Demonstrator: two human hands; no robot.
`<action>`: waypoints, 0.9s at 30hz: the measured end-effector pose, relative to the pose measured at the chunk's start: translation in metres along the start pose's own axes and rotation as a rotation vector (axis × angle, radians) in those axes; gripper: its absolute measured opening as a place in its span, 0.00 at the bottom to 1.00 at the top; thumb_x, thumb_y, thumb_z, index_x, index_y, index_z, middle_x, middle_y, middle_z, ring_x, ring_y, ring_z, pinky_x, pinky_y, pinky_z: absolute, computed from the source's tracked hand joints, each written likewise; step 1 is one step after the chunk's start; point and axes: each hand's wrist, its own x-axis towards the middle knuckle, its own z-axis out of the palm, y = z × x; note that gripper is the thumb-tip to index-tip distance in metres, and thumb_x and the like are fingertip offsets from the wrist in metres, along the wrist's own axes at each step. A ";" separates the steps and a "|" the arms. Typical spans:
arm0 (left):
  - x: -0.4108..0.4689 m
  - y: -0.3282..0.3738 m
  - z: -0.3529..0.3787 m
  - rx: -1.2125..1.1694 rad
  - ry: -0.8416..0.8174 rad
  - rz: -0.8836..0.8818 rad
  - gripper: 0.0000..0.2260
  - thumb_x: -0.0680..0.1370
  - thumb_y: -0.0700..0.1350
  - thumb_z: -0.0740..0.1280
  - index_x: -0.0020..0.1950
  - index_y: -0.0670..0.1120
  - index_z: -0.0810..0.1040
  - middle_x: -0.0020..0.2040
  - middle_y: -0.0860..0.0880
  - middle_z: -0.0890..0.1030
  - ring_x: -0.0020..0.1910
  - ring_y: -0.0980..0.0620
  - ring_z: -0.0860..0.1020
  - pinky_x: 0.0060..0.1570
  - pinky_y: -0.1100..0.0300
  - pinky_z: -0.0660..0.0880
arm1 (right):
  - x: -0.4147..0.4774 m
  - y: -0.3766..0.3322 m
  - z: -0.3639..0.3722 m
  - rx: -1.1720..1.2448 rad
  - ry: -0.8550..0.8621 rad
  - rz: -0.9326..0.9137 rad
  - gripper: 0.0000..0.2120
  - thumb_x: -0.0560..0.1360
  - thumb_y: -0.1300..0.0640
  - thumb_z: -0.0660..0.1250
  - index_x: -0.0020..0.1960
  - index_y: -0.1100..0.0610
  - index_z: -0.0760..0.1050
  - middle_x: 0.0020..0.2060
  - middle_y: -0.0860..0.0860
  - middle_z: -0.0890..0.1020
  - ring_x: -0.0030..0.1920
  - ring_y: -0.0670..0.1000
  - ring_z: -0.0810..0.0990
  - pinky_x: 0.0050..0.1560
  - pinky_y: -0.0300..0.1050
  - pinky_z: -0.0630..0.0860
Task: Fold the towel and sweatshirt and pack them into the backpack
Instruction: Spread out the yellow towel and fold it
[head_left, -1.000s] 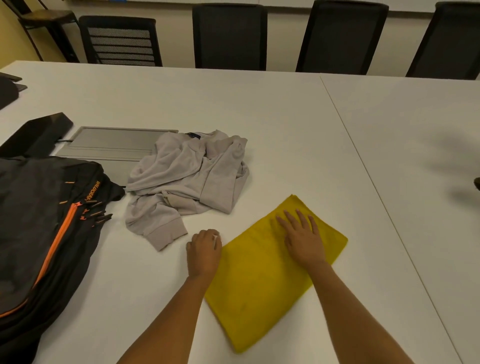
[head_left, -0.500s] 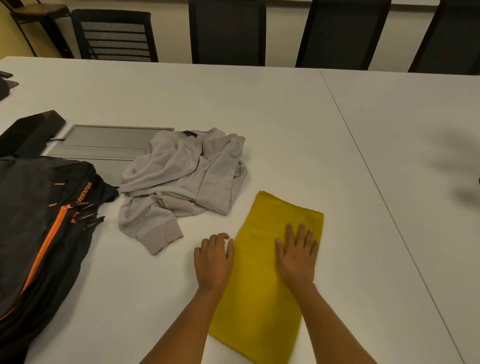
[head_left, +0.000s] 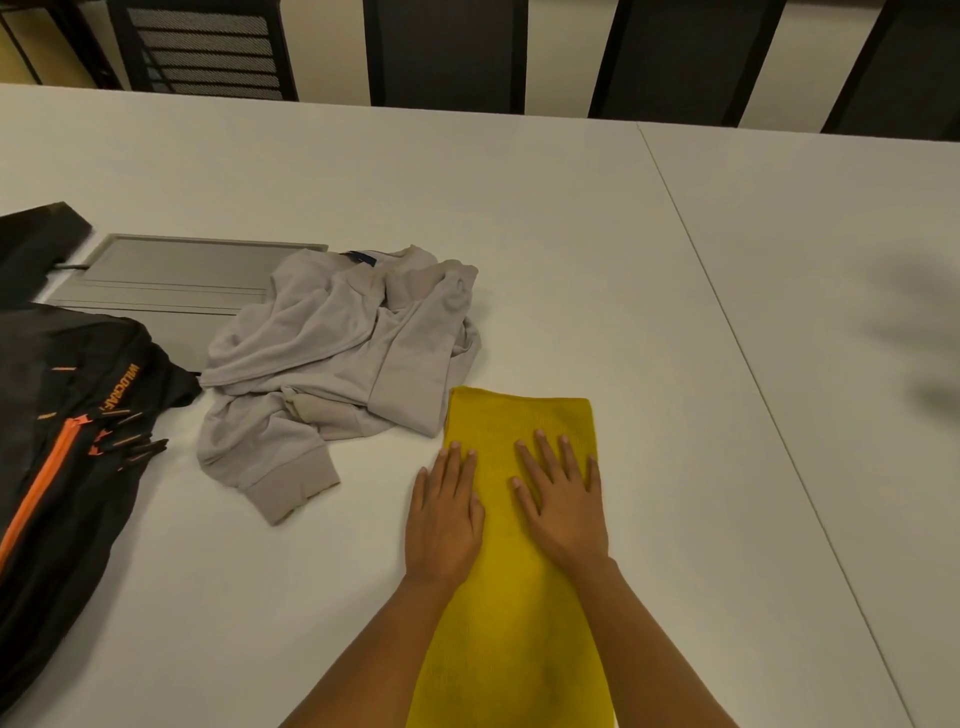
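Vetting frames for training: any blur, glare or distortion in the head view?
Head view: warm, dim, even light, no glare on the table; blurred dark shadows at the right edge; the table seam bows slightly, wide-angle; towel, left hand and right hand are sharp.

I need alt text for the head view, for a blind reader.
The right hand lies flat on a yellow towel, folded into a long strip on a white table; the left hand flat on its edge. A crumpled grey sweatshirt lies to the left, a black backpack farther left.
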 end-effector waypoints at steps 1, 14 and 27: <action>0.002 -0.001 0.000 0.010 -0.015 -0.012 0.23 0.82 0.51 0.42 0.74 0.45 0.61 0.73 0.46 0.65 0.72 0.50 0.61 0.70 0.54 0.51 | 0.003 0.000 0.001 -0.005 -0.003 -0.002 0.31 0.76 0.34 0.31 0.76 0.42 0.45 0.76 0.43 0.47 0.76 0.50 0.41 0.73 0.54 0.37; -0.003 -0.001 -0.012 0.037 -0.102 -0.028 0.33 0.79 0.58 0.31 0.74 0.44 0.59 0.75 0.44 0.60 0.74 0.45 0.60 0.70 0.53 0.45 | 0.004 0.006 -0.010 0.014 -0.145 -0.083 0.39 0.65 0.30 0.19 0.73 0.43 0.36 0.73 0.42 0.38 0.74 0.49 0.34 0.72 0.51 0.33; -0.132 0.010 -0.030 0.032 -0.209 0.014 0.23 0.82 0.54 0.39 0.76 0.49 0.54 0.70 0.45 0.71 0.70 0.49 0.62 0.69 0.56 0.46 | -0.131 0.002 -0.018 0.023 -0.207 -0.091 0.43 0.64 0.30 0.18 0.74 0.46 0.38 0.74 0.44 0.39 0.73 0.49 0.34 0.69 0.43 0.31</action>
